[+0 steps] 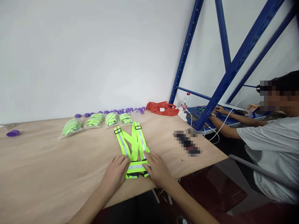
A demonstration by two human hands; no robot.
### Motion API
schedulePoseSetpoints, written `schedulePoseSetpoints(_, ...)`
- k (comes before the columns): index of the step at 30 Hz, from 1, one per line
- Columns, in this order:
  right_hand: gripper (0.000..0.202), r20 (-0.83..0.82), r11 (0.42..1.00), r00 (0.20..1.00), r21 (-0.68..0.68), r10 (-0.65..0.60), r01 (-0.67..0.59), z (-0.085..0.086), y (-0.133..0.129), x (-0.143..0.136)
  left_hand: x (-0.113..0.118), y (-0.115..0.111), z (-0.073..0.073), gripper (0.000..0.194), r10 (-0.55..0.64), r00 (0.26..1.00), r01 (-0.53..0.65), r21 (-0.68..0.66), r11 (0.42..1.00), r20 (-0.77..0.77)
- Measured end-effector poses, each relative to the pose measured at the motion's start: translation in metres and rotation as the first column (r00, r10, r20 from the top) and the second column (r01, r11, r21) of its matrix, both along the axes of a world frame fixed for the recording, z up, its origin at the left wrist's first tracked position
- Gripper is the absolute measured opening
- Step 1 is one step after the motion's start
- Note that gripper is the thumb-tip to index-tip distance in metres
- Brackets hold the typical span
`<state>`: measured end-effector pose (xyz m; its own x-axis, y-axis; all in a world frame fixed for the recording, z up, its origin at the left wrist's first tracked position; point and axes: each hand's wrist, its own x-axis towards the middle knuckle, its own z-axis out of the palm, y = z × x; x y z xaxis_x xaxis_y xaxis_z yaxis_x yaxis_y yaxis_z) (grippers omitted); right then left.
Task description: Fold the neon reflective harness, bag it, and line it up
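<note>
A neon yellow reflective vest [135, 145] with silver stripes and black buckles lies on the wooden table in front of me, its straps pointing away and crossing in the middle. At its lower left edge, my left hand [117, 169] grips the waist band with curled fingers; the thumb is hidden. My right hand [157, 168] holds the band's right end, with thumb and forefinger on the fabric. Between the hands, the band lies folded across, and dark buckle parts show along its near edge.
Several bagged neon vests [94, 120] stand in a row behind, before many purple pieces [120, 111]. A purple cup [13, 133] lies far left. A red plastic bag [161, 108], a bottle [185, 101] and a blue rack post [216, 91] are right. A co-worker [273, 140] sits there.
</note>
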<state>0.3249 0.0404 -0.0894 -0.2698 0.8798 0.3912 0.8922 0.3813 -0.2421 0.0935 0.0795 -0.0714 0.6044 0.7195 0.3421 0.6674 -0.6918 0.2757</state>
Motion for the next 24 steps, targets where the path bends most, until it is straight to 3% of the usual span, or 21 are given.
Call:
schedulePoseSetpoints(6, 0.045, 0.008, 0.999, 1.0, -0.041, -0.02, 0.02, 0.011, -0.011, -0.001, -0.006, -0.008, -0.005, 0.054, -0.097, 0.991, 0.109, 0.131, 0.985, -0.095)
schedulePoseSetpoints(9, 0.042, 0.006, 0.998, 1.0, -0.064, 0.007, -0.007, 0.013, -0.016, 0.0, -0.007, -0.015, -0.006, 0.054, -0.109, 0.983, 0.132, 0.146, 0.98, -0.151)
schedulePoseSetpoints(15, 0.043, -0.065, 0.991, 0.996, -0.114, 0.057, -0.064, 0.019, -0.028, -0.002, -0.011, -0.042, -0.014, 0.041, -0.079, 0.992, 0.102, 0.246, 0.964, -0.103)
schedulePoseSetpoints(19, 0.047, -0.099, 0.972, 0.991, -0.205, 0.095, -0.114, 0.023, -0.033, -0.004, -0.011, -0.062, -0.023, 0.054, 0.007, 0.995, 0.028, 0.346, 0.938, -0.098)
schedulePoseSetpoints(24, 0.073, -0.076, 0.938, 0.979, -0.28, 0.19, -0.204, 0.025, -0.038, -0.001, -0.013, -0.071, -0.039, 0.054, 0.05, 0.995, -0.016, 0.372, 0.928, -0.083)
